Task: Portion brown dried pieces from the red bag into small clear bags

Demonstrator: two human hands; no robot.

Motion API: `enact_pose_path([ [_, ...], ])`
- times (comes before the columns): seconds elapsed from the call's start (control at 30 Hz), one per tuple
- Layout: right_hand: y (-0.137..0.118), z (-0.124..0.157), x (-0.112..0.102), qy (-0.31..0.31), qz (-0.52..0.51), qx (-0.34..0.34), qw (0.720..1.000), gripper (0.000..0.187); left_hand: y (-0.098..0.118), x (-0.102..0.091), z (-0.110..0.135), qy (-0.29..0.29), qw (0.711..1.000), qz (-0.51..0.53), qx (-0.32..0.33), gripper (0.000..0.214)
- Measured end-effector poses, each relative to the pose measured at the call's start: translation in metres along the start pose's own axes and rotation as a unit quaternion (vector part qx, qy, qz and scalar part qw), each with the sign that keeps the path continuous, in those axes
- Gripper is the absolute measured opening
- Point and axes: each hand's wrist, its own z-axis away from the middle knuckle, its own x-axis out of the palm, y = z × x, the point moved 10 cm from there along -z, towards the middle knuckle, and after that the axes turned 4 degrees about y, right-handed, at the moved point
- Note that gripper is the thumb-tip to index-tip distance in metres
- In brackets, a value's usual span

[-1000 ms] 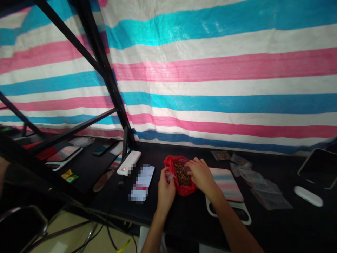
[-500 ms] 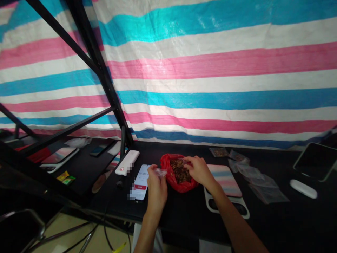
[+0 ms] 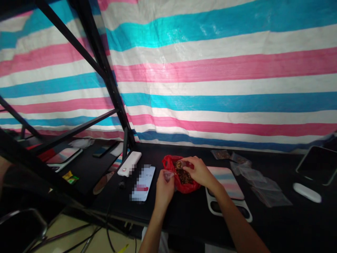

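My left hand (image 3: 165,188) is closed on a small clear plastic bag (image 3: 169,174), at the near left rim of a red plastic bag (image 3: 187,188). The red bag stands open and holds a heap of loose brown dried bits (image 3: 185,177). Over that heap my right hand (image 3: 197,171) grips a small clear cup (image 3: 179,164), its round mouth tilted toward my left hand. Brown bits fill the cup. Right of the red bag lies a kitchen scale (image 3: 226,182) with a striped reflection on its plate, partly covered by my right forearm.
Flat clear bags (image 3: 263,179) overlap on the right, near a filled bag (image 3: 220,154). A white oval case (image 3: 306,192) and a dark-screened device (image 3: 317,165) lie further right. On the left are a lit phone (image 3: 144,184) and a white power bank (image 3: 130,163). A black frame post (image 3: 110,84) rises behind.
My right hand has lifted the cup out of the brown bits, now full. My left hand has moved right with the clear bag, closer to the cup. The view has shifted slightly.
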Motion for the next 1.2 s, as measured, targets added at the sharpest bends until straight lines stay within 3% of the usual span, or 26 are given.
enact_pose_path([
  [0.23, 0.001, 0.005, 0.008, -0.036, 0.022, 0.004, 0.999, 0.028, 0.018, 0.011, -0.009, -0.007, 0.999, 0.035, 0.015, 0.012],
  [0.43, 0.014, 0.003, 0.001, -0.014, 0.042, 0.021, 0.999, 0.027, 0.016, 0.002, -0.006, -0.004, 0.999, 0.032, 0.016, 0.019],
  [0.57, 0.011, 0.002, -0.001, -0.004, 0.013, 0.013, 1.0, 0.025, 0.016, -0.022, 0.001, 0.065, 0.998, -0.013, 0.018, 0.037],
  [0.67, 0.007, 0.0, -0.006, 0.019, -0.013, 0.014, 1.0, 0.026, 0.029, -0.037, 0.006, 0.119, 0.989, -0.074, 0.053, 0.049],
  [0.73, 0.006, -0.001, -0.011, 0.042, -0.031, 0.012, 0.999, 0.029, 0.039, -0.03, 0.002, 0.082, 0.991, -0.068, 0.085, 0.047],
  [0.87, 0.009, -0.003, -0.026, 0.095, -0.064, 0.005, 0.993, 0.032, 0.057, 0.011, -0.012, -0.076, 0.986, -0.04, 0.145, 0.024],
  [0.93, 0.011, -0.003, -0.035, 0.123, -0.077, 0.003, 0.989, 0.032, 0.064, 0.026, -0.02, -0.103, 0.978, -0.045, 0.175, 0.02],
  [1.03, 0.013, -0.001, -0.044, 0.148, -0.092, -0.003, 0.985, 0.033, 0.066, 0.046, -0.034, -0.125, 0.974, -0.049, 0.182, 0.041],
  [1.13, 0.013, -0.001, -0.044, 0.146, -0.105, -0.011, 0.984, 0.033, 0.066, 0.069, -0.038, -0.193, 0.964, -0.03, 0.182, 0.067],
  [1.2, 0.015, 0.0, -0.044, 0.144, -0.111, -0.009, 0.983, 0.032, 0.065, 0.078, -0.038, -0.226, 0.957, -0.021, 0.179, 0.071],
])
